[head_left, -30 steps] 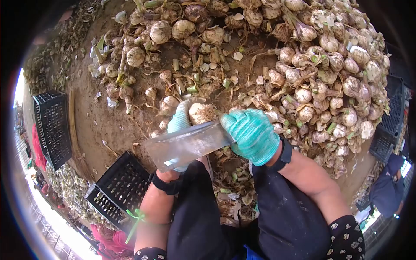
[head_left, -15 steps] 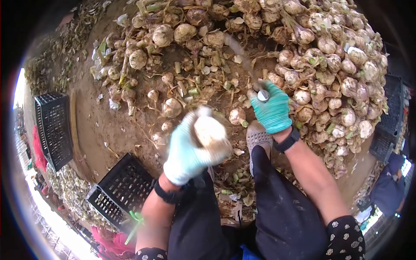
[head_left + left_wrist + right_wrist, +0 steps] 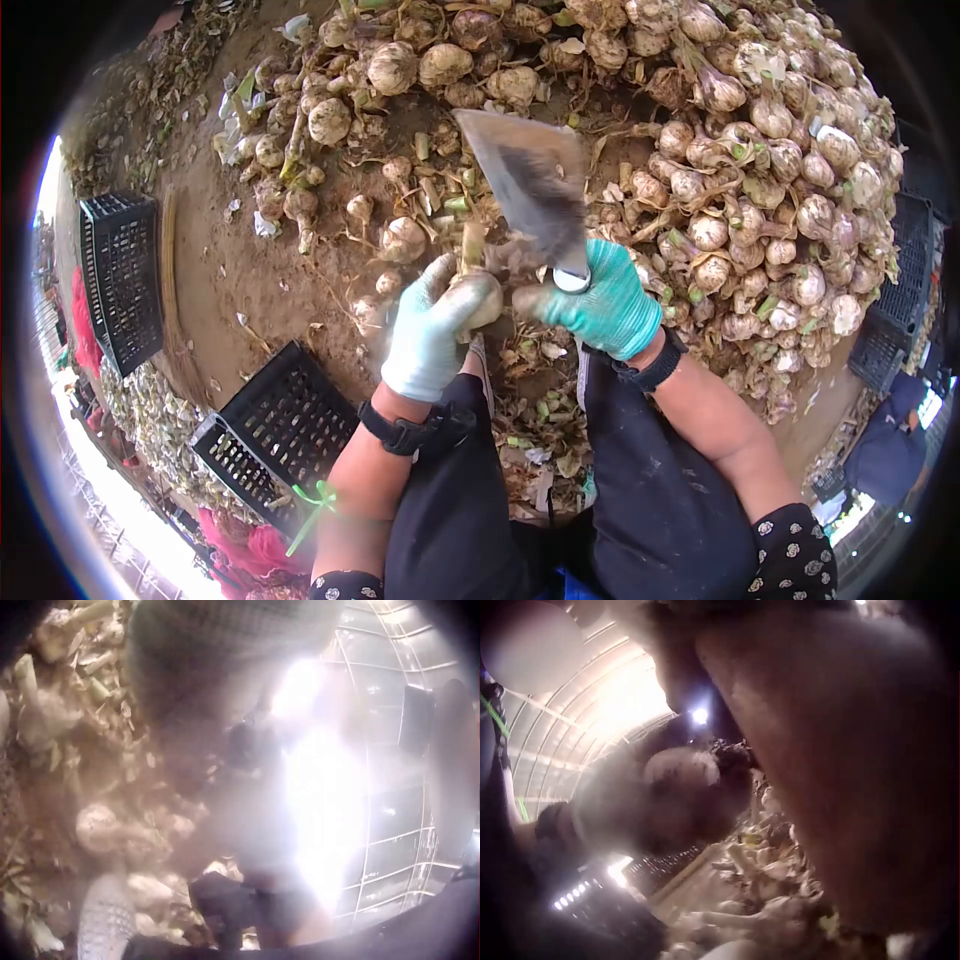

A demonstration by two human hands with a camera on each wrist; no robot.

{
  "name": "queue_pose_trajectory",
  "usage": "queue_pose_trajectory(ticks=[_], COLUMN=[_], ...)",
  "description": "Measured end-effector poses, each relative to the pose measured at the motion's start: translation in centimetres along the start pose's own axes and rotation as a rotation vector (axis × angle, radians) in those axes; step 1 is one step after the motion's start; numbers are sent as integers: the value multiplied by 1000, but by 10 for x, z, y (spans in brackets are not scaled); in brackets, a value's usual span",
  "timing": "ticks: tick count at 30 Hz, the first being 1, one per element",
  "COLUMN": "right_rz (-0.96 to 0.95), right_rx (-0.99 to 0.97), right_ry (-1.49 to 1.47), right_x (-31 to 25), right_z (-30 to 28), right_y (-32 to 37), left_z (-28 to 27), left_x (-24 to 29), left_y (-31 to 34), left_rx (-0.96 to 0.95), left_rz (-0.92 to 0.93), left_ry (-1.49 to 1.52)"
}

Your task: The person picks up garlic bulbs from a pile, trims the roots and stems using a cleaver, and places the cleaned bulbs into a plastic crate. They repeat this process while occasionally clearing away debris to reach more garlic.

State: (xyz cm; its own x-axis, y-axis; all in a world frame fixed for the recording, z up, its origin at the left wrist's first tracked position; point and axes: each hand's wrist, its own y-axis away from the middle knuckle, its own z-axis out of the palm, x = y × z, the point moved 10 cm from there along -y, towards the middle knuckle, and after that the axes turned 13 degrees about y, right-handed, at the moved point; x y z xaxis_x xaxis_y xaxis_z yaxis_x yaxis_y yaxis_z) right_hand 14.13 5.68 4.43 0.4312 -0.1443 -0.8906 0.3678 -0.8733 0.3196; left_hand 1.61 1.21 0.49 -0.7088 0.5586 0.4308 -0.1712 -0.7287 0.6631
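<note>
Steel cleaver (image 3: 530,185), broad-bladed and motion-blurred, upper centre of the frame. Garlic bulb (image 3: 480,298), single, at centre, its stem (image 3: 473,243) pointing toward the top. Handling note, as judged: bulb best held firmly with the stem left free, fingertips well behind the cutting line, strokes short and controlled. Left hand (image 3: 425,335), pale-gloved, centre: closed around the bulb, fingers bent. Right hand (image 3: 605,308), green-gloved, right of centre: curled closely about the cleaver's handle (image 3: 572,280). Garlic heap (image 3: 760,225), upper right.
</note>
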Motion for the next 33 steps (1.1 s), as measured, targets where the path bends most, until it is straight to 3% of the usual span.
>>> queue_pose_trajectory(ticks=[1, 3, 5, 6, 7, 8, 9, 10, 11, 12, 13, 14, 15, 16, 18, 19, 21, 23, 24, 25, 27, 31, 33], right_rz=[7, -197, -278, -296, -313, -115, 228, 345, 452, 451, 425, 401, 407, 424, 400, 401, 391, 431, 414, 395, 396, 346, 312], right_rx=[-3, 252, 235, 181, 128, 59, -58, 46, 143, 132, 246, 361, 356, 326, 312, 315, 328, 317, 315, 312, 254, 308, 230], right_ry=[0, 333, 449, 576, 703, 777, 785, 482, 175, 173, 81, -13, -18, -42, -90, -100, -83, -104, -35, 33, 66, -19, 217], right_x=[4, -14, -16, -1, 14, 50, 79, 81, 87, 86, 83, 82, 82, 83, 79, 83, 92, 96, 95, 93, 87, 80, 62], right_z=[3, -14, -8, 3, 14, 14, 6, -10, -20, -20, -30, -40, -40, -39, -41, -42, -43, -37, -35, -33, -27, -20, -18], right_y=[1, 6, 8, 7, 6, -1, -9, 0, 11, 11, 10, 12, 14, 13, 11, 12, 16, 18, 17, 16, 14, 13, 11], left_z=[2, -6, -6, 28, 25, 18, 1, -9, -14, -4, 9, 49, 85, 88, 40, -4, -37, -68, -65, -84, -79, -98, -67], left_x=[6, 7, 33, 38, 37, 50, 43, 51, 64, 66, 69, 76, 82, 93, 120, 125, 123, 98, 83, 79, 76, 68, 47], left_y=[2, 2, 8, 25, 30, 25, 19, 18, 12, 8, 5, 11, 22, 24, -5, -18, -32, -43, -49, -55, -58, -61, -33], left_rx=[56, 124, 5, -226, -230, -88, 47, 63, 195, 115, 27, -186, -395, -404, 6, 249, 579, 590, 495, 481, 532, 373, 113], left_rz=[52, 75, 461, 803, 805, 578, 343, 375, 389, 394, 402, 358, 305, 339, 481, 486, 372, 74, -26, 188, -1, -51, 6], left_ry=[-146, -245, -643, -1345, -1348, -873, -397, -315, -452, -271, -91, -55, -17, -150, -784, -1040, -1862, -1901, -1718, -1748, -1798, -1659, -390])
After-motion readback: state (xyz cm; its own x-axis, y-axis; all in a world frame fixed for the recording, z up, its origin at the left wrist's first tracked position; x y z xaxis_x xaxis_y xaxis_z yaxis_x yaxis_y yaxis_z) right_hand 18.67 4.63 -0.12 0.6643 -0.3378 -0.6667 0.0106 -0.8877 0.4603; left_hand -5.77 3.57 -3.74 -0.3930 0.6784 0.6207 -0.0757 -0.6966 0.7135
